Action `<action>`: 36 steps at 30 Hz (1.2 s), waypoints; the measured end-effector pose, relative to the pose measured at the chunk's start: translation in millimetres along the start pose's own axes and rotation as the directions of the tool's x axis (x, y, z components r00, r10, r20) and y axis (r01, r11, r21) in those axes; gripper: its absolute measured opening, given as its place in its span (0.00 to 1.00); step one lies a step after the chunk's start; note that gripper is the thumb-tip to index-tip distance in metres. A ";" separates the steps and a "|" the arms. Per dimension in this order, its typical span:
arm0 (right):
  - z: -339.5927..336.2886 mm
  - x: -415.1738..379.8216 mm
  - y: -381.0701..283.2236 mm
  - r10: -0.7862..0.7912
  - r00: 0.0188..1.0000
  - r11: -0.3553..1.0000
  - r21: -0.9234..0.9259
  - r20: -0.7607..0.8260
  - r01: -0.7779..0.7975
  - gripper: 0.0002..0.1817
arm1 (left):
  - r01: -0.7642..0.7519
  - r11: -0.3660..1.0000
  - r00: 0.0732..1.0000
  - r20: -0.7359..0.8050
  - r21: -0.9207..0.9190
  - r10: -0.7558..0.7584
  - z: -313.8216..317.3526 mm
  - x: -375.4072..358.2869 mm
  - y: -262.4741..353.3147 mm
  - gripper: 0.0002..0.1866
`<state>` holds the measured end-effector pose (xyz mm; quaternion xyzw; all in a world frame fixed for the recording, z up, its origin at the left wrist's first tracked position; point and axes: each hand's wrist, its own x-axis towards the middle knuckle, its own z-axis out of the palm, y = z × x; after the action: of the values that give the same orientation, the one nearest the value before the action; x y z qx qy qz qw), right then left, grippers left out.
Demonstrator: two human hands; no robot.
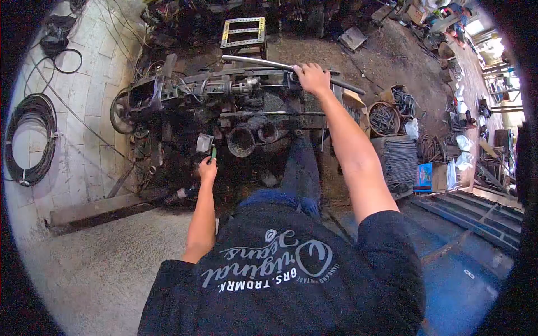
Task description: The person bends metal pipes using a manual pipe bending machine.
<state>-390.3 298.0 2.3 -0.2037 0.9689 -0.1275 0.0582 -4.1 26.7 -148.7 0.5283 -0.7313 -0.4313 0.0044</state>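
My right hand (312, 77) reaches far forward, its fingers closed over a long metal bar (258, 60) that lies slantwise above the right end of a dark, greasy machine (216, 88). Lower and to the left, my left hand (207, 168) grips the green handle (213, 152) of a small tool. A pale, squarish piece (204, 143) shows right by the top of that handle. Just right of it, a round metal cup (241, 141) full of small bits sits at the machine's near side, beside a smaller round opening (268, 132).
A yellow-edged metal stand (243, 33) is behind the machine. On the right are a basket of metal pieces (384, 118), a stack of rods (399, 159) and a blue box (430, 176). Coiled black cable (29, 140) hangs at the left wall. A wooden beam (95, 211) lies low left.
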 end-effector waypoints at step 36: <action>-0.5 29.6 7.8 0.089 0.996 0.988 0.127 0.023 -0.091 0.24 | 0.086 0.996 0.996 0.027 -0.038 -0.085 6.5 -2.4 5.2 0.21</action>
<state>-420.2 292.9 -1.1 -0.1566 0.9665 -0.1847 0.0851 -10.1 33.1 -148.4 0.5535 -0.6994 -0.4519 -0.0131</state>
